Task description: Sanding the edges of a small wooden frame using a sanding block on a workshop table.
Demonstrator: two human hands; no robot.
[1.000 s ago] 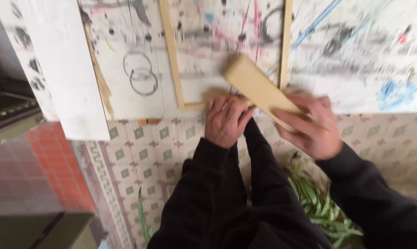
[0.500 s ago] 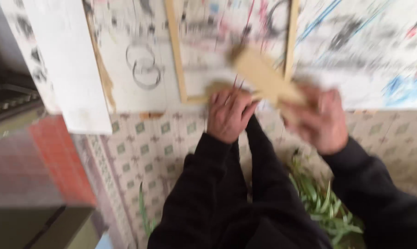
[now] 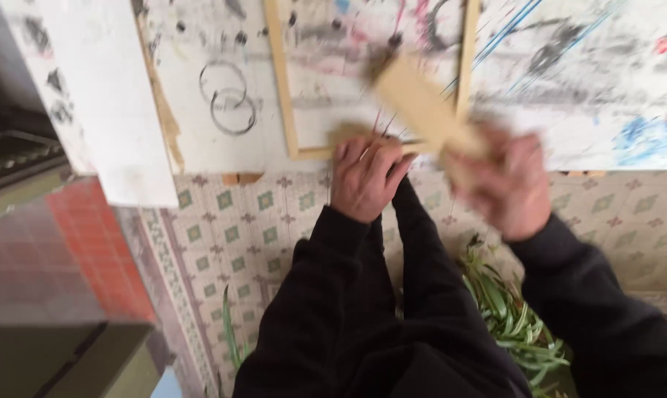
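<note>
My left hand [image 3: 364, 177] rests with fingers curled on the lower bar of a thin wooden frame [image 3: 282, 81], pressing it against a paint-stained white board [image 3: 208, 44]. My right hand [image 3: 512, 184], blurred by motion, grips a flat wooden block [image 3: 422, 107] by one end. The block slants up and to the left, its far end over the frame's lower right corner, just right of my left hand. Both arms wear black sleeves.
Patterned tiles [image 3: 223, 221] cover the floor below the board. A white panel [image 3: 90, 96] leans at the left, beside red tiles [image 3: 90, 236]. Green long-leaved plants [image 3: 510, 309] lie near my right sleeve.
The wooden block in my right hand has swung while staying over the frame's lower right corner. My left hand has kept its place on the lower bar.
</note>
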